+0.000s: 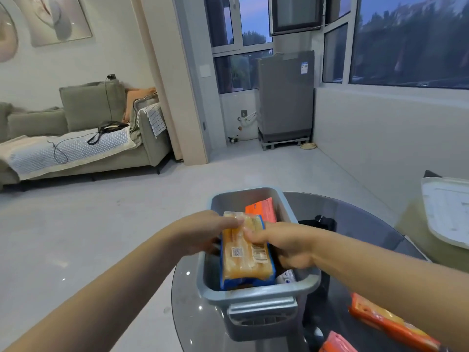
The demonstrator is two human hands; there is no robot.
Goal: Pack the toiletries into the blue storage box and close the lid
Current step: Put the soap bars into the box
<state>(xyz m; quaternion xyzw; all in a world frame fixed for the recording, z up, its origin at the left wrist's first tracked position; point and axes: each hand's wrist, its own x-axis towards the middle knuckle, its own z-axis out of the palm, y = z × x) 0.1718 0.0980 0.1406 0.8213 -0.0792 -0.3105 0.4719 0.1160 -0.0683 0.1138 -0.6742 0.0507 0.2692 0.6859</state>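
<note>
Low in the middle of the frame, the blue storage box [256,295] sits open on a round dark glass table [355,224]. Both hands hold one yellow packet with blue edging [245,252] over its mouth: the left hand [203,232] pinches the packet's far left corner, the right hand [284,243] grips its right edge, thumb on top. The packet's white label carries a square code and a barcode; the print is too small to read. Behind it in the box an orange packet [264,209] stands on end, and a white item [286,276] shows at the near right corner, mostly hidden. Two more orange packets [388,321] lie on the table at lower right, cut by the frame's bottom edge. A white lid [446,212], perhaps the box's own, rests at the right edge. Pale floor runs back to a green sofa [83,138] at left and a grey appliance [285,97] under the windows.
</note>
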